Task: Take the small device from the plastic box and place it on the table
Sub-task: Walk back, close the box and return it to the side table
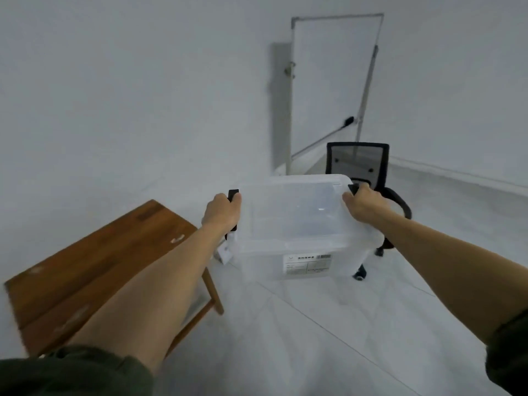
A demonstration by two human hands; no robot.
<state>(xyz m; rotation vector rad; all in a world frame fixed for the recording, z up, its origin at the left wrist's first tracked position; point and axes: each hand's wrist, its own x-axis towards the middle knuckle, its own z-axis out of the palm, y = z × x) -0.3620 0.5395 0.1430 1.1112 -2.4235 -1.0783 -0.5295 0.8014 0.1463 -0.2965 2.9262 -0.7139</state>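
A clear plastic box (pixel 297 224) with a lid and black side latches hangs in the air in front of me, over the floor. My left hand (pixel 221 212) grips its left side at the black latch. My right hand (pixel 361 202) grips the right side at the other latch. A white label sits on the box's front wall. I cannot make out the small device through the cloudy plastic. The wooden table (pixel 94 264) stands to the lower left, below and left of the box.
A black mesh office chair (pixel 371 167) on castors stands just behind the box. A whiteboard on a stand (pixel 331 81) leans in the room's corner. Pale tiled floor spreads below and to the right. A small white tag lies on the table top.
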